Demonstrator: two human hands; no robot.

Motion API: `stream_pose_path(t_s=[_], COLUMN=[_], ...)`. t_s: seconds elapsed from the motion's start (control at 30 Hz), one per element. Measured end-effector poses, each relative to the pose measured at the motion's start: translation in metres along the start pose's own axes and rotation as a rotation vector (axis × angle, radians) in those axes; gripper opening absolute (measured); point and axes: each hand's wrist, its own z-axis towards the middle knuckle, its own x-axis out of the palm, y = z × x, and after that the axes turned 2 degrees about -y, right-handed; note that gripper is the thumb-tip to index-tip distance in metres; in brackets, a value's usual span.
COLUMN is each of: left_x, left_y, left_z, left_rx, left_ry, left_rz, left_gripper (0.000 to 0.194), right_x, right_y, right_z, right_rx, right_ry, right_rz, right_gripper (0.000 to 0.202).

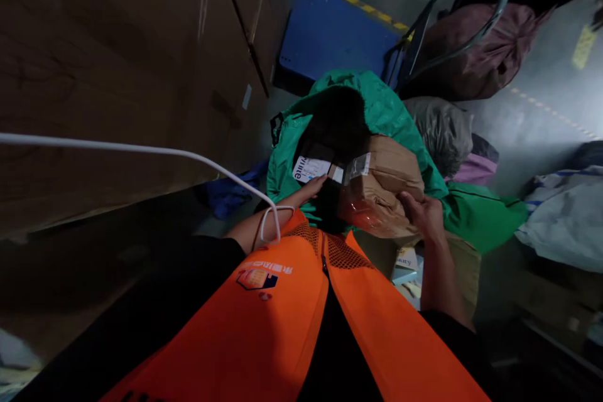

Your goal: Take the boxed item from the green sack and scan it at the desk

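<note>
A green sack [391,107] gapes in the middle of the view, its inside dark. My right hand [421,210] grips the right side of a crumpled brown package [391,182] at the sack's mouth. The package has a pale label and shiny clear tape. At the opening's lower left, my left hand [313,188] has its fingers at a dark parcel with a white printed label [311,168]. Its fingers look pressed together against the parcel's lower edge.
Tall cardboard boxes [141,56] line the left. A white cord [179,152] crosses in front of them. Behind the sack is a blue platform [339,31]. Maroon [475,50] and grey bags [440,129] lie at right. An open carton [464,270] stands beneath my right arm.
</note>
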Motion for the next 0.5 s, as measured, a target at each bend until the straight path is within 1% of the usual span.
stream_pose_path(t_s=[0.03,0.07,0.13,0.17,0.2,0.27,0.33,0.37,0.43,0.5], left_x=[0.014,0.028,0.051,0.057,0.06,0.053,0.038,0.03,0.016,0.008], left_y=[-0.009,-0.018,-0.035,-0.043,-0.051,-0.064,-0.076,-0.081,-0.09,-0.096], left_z=[0.002,0.002,-0.002,-0.007,-0.012,-0.021,-0.029,-0.033,-0.04,-0.047], left_rx=[-0.015,-0.029,-0.038,-0.025,0.001,0.024,0.018,0.022,0.062,0.099], left_ry=[0.013,0.052,0.185,0.248,0.312,0.419,0.481,0.496,0.472,0.453], left_rz=[-0.14,-0.281,-0.531,-0.624,-0.695,-0.831,-0.862,-0.85,-0.803,-0.765], left_gripper=[0.056,0.061,0.07,0.076,0.082,0.091,0.097,0.099,0.1,0.098], right_x=[-0.007,-0.01,-0.01,-0.006,0.001,0.019,0.04,0.049,0.065,0.076], right_y=[-0.002,-0.004,-0.008,-0.012,-0.015,-0.022,-0.027,-0.029,-0.031,-0.031], right_z=[-0.007,-0.014,-0.027,-0.032,-0.037,-0.041,-0.042,-0.041,-0.038,-0.035], right_rx=[0.015,0.021,0.013,0.004,-0.003,-0.012,-0.023,-0.029,-0.04,-0.045], right_ry=[-0.019,-0.045,-0.083,-0.098,-0.108,-0.109,-0.082,-0.055,0.018,0.088], right_rz=[0.033,0.073,0.152,0.183,0.199,0.225,0.286,0.328,0.425,0.512], right_gripper=[0.083,0.082,0.081,0.083,0.085,0.09,0.099,0.103,0.109,0.108])
